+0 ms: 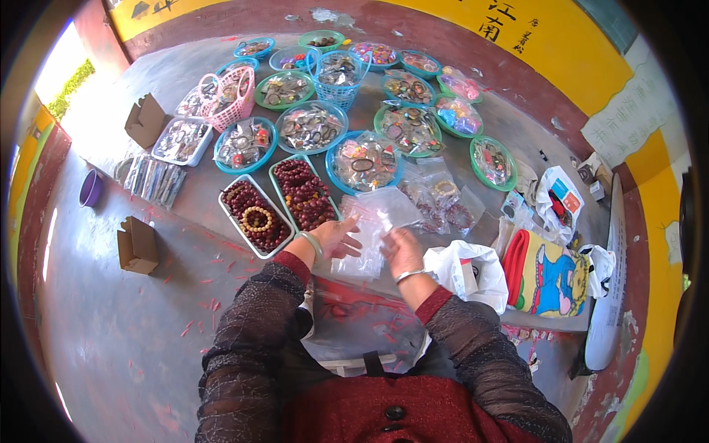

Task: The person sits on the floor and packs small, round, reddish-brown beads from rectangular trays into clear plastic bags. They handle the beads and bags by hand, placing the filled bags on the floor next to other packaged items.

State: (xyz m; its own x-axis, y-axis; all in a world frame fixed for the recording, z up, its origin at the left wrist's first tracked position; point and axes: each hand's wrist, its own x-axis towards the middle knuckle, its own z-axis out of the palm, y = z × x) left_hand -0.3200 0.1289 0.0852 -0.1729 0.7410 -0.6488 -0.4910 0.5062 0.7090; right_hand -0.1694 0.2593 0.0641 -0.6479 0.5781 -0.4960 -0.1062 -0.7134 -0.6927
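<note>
At about four o'clock from my loosely spread left hand (334,240), the nearer one, clear plastic bag (365,263), long axis roughly twelve-to-six; right hand (404,252) curled beyond, whether pinching anything I can't tell.

Between my left hand (336,240) and my right hand (403,255), clear plastic (362,262) is blurring; my sleeves (255,347) are running off below, and packets (322,41) in a green basket (302,38) near the far edge of the platform (170,74) are looking too small to identify.
</note>
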